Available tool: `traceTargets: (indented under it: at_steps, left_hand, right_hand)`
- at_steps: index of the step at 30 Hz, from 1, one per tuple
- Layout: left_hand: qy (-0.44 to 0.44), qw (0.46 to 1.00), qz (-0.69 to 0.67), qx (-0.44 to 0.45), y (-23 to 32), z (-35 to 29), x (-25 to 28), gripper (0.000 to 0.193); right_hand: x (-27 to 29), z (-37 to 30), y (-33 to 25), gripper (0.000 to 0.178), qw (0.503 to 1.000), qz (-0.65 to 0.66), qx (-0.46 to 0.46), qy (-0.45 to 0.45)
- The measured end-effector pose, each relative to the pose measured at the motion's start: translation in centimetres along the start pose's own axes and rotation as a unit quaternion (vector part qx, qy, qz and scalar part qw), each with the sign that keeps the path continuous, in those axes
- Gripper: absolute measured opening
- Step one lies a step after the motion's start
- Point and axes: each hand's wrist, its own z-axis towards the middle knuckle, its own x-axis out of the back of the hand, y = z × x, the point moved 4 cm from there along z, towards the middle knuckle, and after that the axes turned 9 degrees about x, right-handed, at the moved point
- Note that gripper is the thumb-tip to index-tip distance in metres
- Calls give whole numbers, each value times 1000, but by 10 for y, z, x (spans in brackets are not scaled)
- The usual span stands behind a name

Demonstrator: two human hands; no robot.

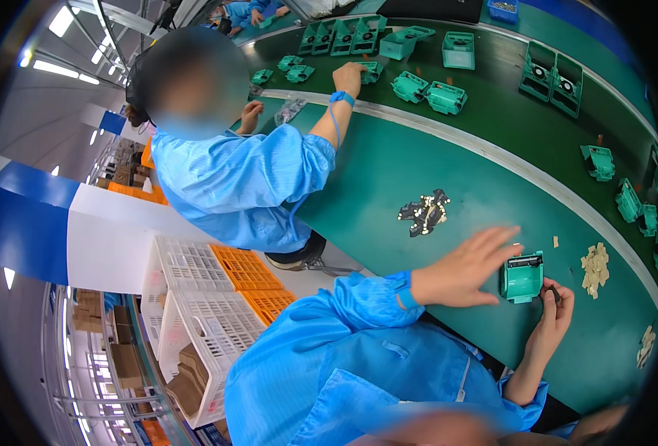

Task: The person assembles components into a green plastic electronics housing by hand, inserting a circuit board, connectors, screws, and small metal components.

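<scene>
A small open green plastic housing (523,282) sits on the green work surface in front of me, with a black strip along its far inner edge. My left hand (466,271) is just left of the housing, its fingers stretched out and spread, holding nothing. Close to the housing's right side, my right hand (552,316) pinches a small black part (552,293) between thumb and fingers. Its exact kind is too small to tell. Beyond my left hand lies a pile of small black parts with white ends (426,213). Cream-coloured small pieces (595,270) are heaped right of the housing.
A conveyor (492,97) behind a pale rail carries several green housings (446,97) and housings with black fans (541,72). At my left a co-worker in a blue smock (240,171) reaches onto it. White crates (214,334) and orange crates (247,267) stand lower left.
</scene>
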Motion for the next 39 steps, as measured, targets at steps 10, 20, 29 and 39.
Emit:
traceTargets:
  at_steps: [10,20,29,39]
  left_hand:
    - [-11,999,42,-14,16,-11,-55,85]
    - [-66,995,68,-16,2,10,-13,100]
    - [-211,977,29,-23,6,37,-28,102]
    - [-104,956,-255,98,-8,10,-36,75]
  right_hand:
    - [5,-3,0,9,1000,1,5,-7]
    - [-1,4,-8,8,1000,-21,-10,-13]
    - [3,0,-8,12,999,46,-17,0]
    - [6,2,-11,11,998,58,-27,18]
